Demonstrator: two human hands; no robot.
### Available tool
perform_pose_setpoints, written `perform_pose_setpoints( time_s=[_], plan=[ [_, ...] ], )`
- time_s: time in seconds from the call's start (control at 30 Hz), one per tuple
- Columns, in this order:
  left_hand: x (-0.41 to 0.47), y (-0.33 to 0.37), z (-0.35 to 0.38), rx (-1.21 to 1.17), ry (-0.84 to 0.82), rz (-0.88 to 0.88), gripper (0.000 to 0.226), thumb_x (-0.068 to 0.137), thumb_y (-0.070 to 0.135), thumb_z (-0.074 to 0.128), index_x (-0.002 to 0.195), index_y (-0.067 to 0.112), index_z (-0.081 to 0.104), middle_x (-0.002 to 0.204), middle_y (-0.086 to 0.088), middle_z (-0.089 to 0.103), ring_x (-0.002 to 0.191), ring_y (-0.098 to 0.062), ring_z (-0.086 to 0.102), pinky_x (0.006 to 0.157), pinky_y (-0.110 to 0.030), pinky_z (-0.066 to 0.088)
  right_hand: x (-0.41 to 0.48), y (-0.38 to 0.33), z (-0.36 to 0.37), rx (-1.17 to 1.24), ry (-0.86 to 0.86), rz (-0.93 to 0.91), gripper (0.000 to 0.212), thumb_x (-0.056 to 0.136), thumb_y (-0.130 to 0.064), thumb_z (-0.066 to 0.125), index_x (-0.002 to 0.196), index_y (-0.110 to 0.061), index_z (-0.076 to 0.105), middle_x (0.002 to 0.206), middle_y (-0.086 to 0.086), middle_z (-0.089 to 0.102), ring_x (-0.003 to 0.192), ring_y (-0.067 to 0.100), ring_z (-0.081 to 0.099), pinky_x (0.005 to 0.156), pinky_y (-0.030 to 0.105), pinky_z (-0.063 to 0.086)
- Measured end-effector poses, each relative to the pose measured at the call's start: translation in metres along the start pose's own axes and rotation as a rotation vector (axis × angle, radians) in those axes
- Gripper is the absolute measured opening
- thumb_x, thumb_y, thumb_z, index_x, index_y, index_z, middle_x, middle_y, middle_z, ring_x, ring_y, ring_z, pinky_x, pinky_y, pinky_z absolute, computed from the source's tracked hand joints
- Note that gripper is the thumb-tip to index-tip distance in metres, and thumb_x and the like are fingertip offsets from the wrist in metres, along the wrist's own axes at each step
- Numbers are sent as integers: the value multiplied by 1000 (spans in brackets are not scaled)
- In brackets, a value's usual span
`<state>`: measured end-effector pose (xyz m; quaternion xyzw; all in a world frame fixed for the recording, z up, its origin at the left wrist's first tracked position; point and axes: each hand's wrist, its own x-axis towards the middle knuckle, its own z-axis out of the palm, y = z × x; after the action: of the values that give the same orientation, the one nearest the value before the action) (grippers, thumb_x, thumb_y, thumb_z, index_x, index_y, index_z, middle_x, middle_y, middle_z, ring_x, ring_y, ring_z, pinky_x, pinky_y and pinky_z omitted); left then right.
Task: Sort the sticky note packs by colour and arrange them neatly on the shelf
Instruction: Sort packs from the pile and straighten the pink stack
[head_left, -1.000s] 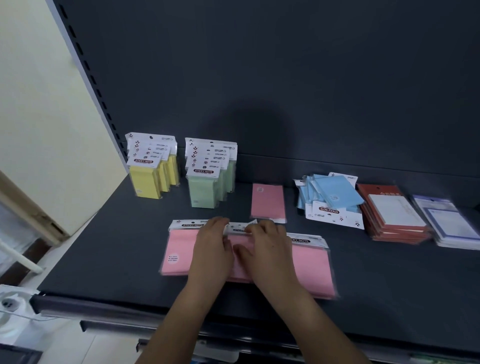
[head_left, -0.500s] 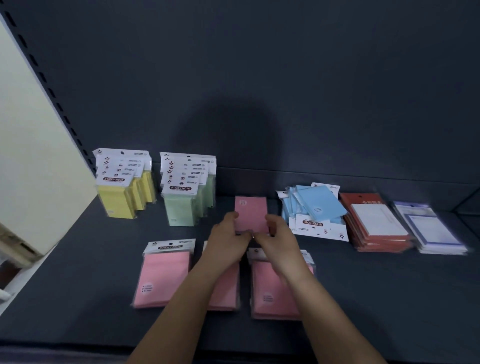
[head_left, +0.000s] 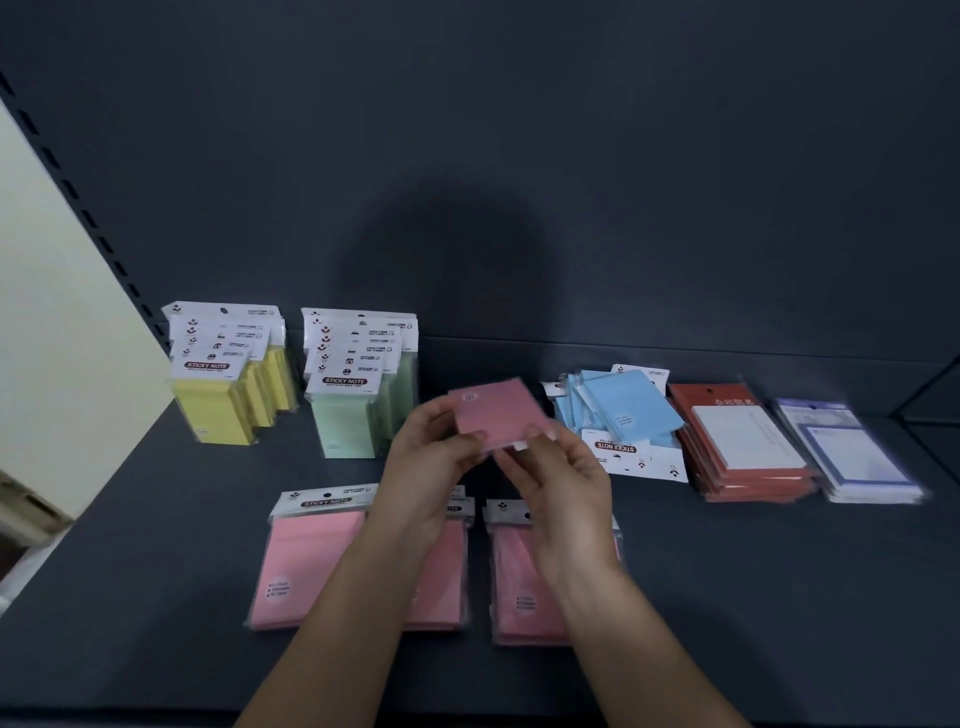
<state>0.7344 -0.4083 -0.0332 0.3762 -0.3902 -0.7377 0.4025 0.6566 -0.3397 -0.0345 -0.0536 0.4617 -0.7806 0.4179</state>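
Dark shelf (head_left: 779, 597) carries all stock. Front: three pink packs (head_left: 306, 566) flat, side by side, middle one mostly under left forearm. Back left: yellow packs (head_left: 218, 410) upright in row, green packs (head_left: 345, 426) just beside, same way. Right: red pads (head_left: 737, 441) stacked flat, purple pads (head_left: 852, 457) beside; blue packs (head_left: 618, 405) in loose heap. Left hand (head_left: 431, 457) and right hand (head_left: 561, 478) pinch held pack (head_left: 496, 413), pink, by near edge, tilted, off shelf, between green and blue

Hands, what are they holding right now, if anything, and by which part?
One pink sticky note pack, held above the shelf. The left hand pinches its near-left edge; the right hand pinches its near-right corner.
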Motion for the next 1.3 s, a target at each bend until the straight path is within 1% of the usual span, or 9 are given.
perform_pose_setpoints(
  time_s=[0.2,0.37,0.5,0.63,0.8,0.9,1.07,1.2,1.3],
  plan=[
    [-30,-9,12,16,28,209,50,79,-19,52,104,24,56,101,3,64,83,-4,61,69,-16,51,-11,-9,2,116,20,383,13,91,-19,55,94,-7,61,83,10,67,75,19,59,70,27,44],
    [-56,-22,14,-30,60,344,53,77,-24,49,105,20,56,95,10,68,89,-2,63,74,-18,51,-30,-13,0,291,51,578,25,88,-29,60,88,-4,62,88,11,67,93,24,60,103,36,41],
    [-73,-23,14,-85,75,403,49,75,-24,54,98,19,57,88,9,69,84,-4,64,70,-18,51,-46,-18,-1,360,59,606,26,85,-30,64,80,-6,58,84,12,67,84,26,61,92,40,45],
    [-86,-26,18,-139,82,369,42,72,-23,58,90,14,51,80,3,67,74,-6,63,66,-19,52,-46,-17,-9,351,75,496,20,87,-24,61,77,-7,62,72,8,68,76,21,60,84,33,46],
    [-98,-35,22,-150,-1,213,48,74,-25,55,109,8,54,89,-1,72,80,-10,67,66,-18,53,-43,-17,-28,294,99,203,38,75,-9,66,112,-7,61,105,11,69,98,25,63,86,35,51],
    [-98,-29,14,-82,-22,150,29,82,-8,56,106,7,60,92,-6,72,82,-15,66,68,-22,53,-49,-29,-43,92,98,-45,25,88,2,53,102,-16,62,94,4,68,76,11,64,56,19,53],
    [-84,-20,3,-3,-9,0,8,88,14,59,88,14,67,85,-4,71,79,-17,63,77,-36,51,-54,-37,-64,-317,-34,-221,37,89,8,45,98,-20,67,96,2,69,81,12,62,71,25,51],
    [-79,-31,0,256,47,78,11,90,10,58,94,18,65,82,3,65,74,-13,59,62,-25,51,-53,-28,-79,-608,-29,-300,32,88,-1,57,93,-30,70,89,17,59,73,20,49,68,31,44],
    [-75,-42,0,505,32,194,26,90,1,54,107,20,59,82,6,59,72,-9,54,69,-16,47,-51,-20,-91,-832,-20,-415,29,86,-6,63,103,-29,67,84,4,56,59,3,43,60,18,41]
  ],
)
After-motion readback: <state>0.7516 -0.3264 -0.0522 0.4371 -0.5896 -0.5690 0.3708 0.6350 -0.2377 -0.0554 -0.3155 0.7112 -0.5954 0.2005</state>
